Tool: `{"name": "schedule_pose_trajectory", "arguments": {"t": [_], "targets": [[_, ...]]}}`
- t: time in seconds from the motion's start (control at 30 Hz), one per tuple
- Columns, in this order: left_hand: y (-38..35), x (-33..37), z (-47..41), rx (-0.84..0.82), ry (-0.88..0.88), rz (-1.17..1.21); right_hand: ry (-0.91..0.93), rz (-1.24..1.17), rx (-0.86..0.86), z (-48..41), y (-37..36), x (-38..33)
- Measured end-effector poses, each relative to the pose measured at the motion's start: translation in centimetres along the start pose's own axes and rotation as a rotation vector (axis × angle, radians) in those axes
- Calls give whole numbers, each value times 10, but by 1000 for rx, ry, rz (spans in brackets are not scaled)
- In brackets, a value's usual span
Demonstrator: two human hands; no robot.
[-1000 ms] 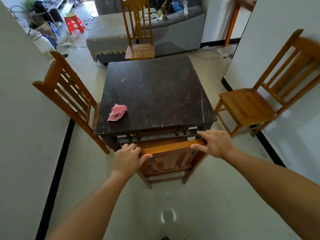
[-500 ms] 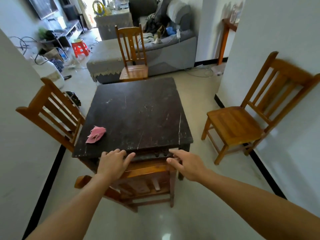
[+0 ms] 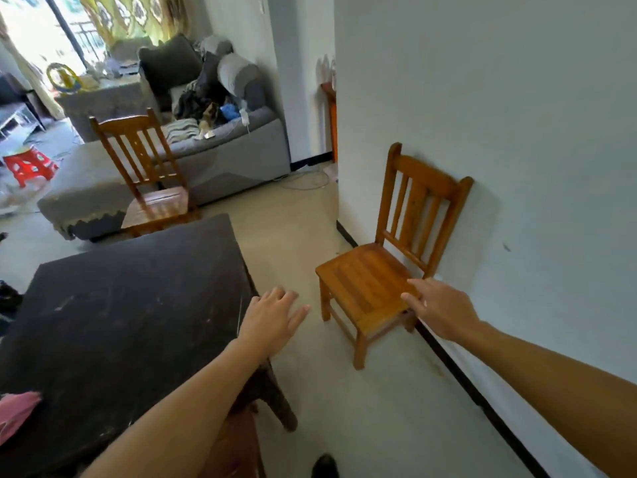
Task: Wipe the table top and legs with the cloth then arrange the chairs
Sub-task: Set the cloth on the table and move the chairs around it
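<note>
Pink cloth (image 3: 15, 414) is seen lying at the bench's (image 3: 131, 322) near-left edge, half cut off by the frame. A far chair (image 3: 151, 188) is parked at the bench's back edge. The left grip (image 3: 272, 322) is held spread, nothing in it, at the bench's right edge. Open floor (image 3: 293, 243) is seen between the bench and the wall chair (image 3: 365, 288). The right grip (image 3: 437, 312) is spread too, over that seat's near corner; contact can't be told.
</note>
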State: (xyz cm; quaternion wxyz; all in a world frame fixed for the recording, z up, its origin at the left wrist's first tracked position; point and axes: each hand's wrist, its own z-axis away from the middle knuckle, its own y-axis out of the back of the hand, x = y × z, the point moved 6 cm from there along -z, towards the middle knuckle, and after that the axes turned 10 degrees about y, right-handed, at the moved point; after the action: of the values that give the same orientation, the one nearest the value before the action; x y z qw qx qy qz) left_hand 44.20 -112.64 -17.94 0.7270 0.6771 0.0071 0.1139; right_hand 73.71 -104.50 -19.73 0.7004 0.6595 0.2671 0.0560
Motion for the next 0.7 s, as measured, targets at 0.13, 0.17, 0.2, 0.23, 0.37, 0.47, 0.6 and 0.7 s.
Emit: {"name": "schedule_pose_trajectory", "arguments": {"t": [0.13,0.17,0.2,0.23,0.37,0.47,0.6,0.7], "targets": [[-4,51,-89,-17,-91,-36,-64,80,45,-44,24,63],[-5,63,-112,-26,-110,-38,-78,98,58,-58,29,79],[-6,74,-136,-31,-130,-37,-91,109,75,-74,35,95],[-6,85,-161,-37,-150,-36,-107,113,94,-90,40,110],[0,125,-256,-70,-224,-59,-189,133,141,-150,58,169],[14,160,-325,-41,-286,-106,-227,166,196,-189,71,201],[8,210,-396,-63,-337,-149,-166,223,297,-230,86,235],[2,252,-449,-47,-398,-165,-102,250,304,-274,97,267]]}}
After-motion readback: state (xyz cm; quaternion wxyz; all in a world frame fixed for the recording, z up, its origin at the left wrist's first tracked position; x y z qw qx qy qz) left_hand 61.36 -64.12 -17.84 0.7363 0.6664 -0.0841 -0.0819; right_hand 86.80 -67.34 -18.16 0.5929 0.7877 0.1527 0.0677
